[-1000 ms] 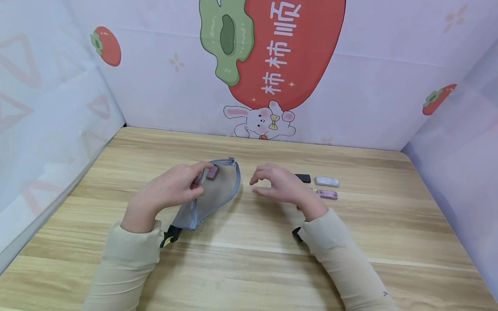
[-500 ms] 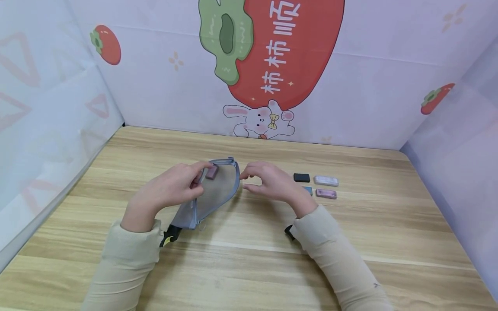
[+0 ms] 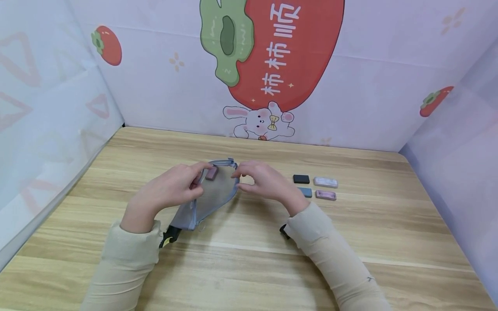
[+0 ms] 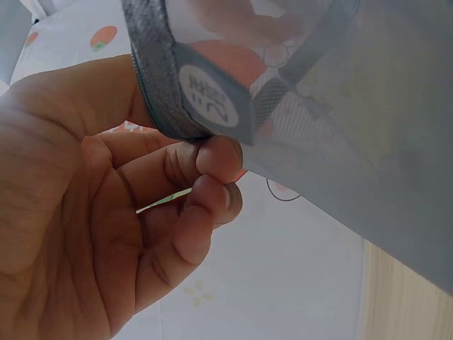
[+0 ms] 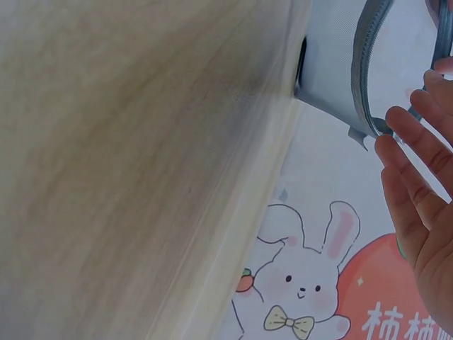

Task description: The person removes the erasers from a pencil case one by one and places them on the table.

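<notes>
A grey mesh zip pouch (image 3: 215,194) stands with its mouth spread apart between the two hands in the head view. My left hand (image 3: 173,185) pinches its left rim by the zipper; a grey label (image 4: 212,95) hangs by the fingers in the left wrist view. A small dull purple block (image 3: 212,173) shows within the pouch opening, near the left fingertips. My right hand (image 3: 264,183) is at the right rim, thumb and fingers apart. In the right wrist view its fingers (image 5: 417,142) are fairly straight beside the zipper edge (image 5: 361,64); the thumb is hidden there.
Right of the right hand lie small flat blocks: a black one (image 3: 301,179), a pale marbled one (image 3: 326,182), a blue one (image 3: 305,192) and a purple one (image 3: 326,195). A patterned cloth wall (image 3: 155,86) rises behind the wooden table (image 3: 241,268). Black devices sit under both wrists.
My right hand has moved left to the pouch's right rim, uncovering the black and blue blocks. The left hand and pouch stay in place.
</notes>
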Demonstrator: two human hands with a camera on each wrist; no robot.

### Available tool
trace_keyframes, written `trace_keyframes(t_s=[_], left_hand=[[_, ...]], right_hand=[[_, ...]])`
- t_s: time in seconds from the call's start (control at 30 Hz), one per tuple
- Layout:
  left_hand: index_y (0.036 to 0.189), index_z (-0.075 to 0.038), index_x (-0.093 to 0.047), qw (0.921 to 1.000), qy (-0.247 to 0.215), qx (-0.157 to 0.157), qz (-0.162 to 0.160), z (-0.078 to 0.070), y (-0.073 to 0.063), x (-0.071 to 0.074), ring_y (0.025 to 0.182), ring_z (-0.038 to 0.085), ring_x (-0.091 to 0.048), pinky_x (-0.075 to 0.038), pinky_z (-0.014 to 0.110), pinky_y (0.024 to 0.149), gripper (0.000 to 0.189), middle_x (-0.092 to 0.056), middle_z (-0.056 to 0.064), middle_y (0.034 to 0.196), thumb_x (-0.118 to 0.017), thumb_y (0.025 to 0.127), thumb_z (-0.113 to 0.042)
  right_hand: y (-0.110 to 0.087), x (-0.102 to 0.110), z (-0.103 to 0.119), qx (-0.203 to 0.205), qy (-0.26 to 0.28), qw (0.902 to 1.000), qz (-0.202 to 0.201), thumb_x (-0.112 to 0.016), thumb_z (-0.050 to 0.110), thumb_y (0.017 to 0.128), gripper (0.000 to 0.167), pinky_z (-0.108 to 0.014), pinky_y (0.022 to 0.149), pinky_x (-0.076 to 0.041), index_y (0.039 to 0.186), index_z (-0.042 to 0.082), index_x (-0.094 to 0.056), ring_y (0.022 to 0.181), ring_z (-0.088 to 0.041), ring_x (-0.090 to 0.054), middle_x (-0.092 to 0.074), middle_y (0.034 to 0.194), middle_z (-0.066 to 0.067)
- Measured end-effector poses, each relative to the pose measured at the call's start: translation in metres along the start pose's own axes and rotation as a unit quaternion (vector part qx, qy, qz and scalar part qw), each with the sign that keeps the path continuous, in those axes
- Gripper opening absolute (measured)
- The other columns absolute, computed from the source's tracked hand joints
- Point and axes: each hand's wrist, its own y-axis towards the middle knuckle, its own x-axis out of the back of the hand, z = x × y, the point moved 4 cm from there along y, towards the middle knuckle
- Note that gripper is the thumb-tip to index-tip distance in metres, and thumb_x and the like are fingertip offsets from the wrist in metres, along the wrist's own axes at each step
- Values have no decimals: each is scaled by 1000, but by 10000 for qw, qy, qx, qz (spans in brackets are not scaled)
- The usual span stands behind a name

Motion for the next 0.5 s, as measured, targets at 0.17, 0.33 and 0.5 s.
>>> trace_keyframes(t_s=[0.17, 0.33, 0.5], left_hand=[[131, -2, -55, 10000, 23, -31, -12, 1, -1, 0, 54, 7, -36, -32, 22, 51, 49, -41, -5, 63, -54, 82, -2], [131, -2, -55, 10000, 3, -41, -46, 2, -1, 0, 54, 7, -36, -32, 22, 51, 49, -41, -4, 64, -55, 82, -2], [131, -2, -55, 9999, 20, -80, -61, 1, 0, 1, 55, 7, -37, -32, 21, 51, 49, -43, -4, 65, -55, 82, -2]], right_hand=[[7, -5, 4, 141, -43, 9999, 29, -70, 17, 91, 24, -34, 101, -50, 114, 9, -72, 109, -16, -63, -70, 112, -3], [14, -6, 10, 163, 21, 9998, 84, -71, 16, 91, 25, -35, 100, -50, 115, 8, -71, 108, -19, -62, -70, 114, -7], [21, -8, 15, 353, -4, 9992, 183, -68, 15, 92, 24, -34, 94, -51, 115, 6, -70, 105, -23, -64, -69, 112, -8]])
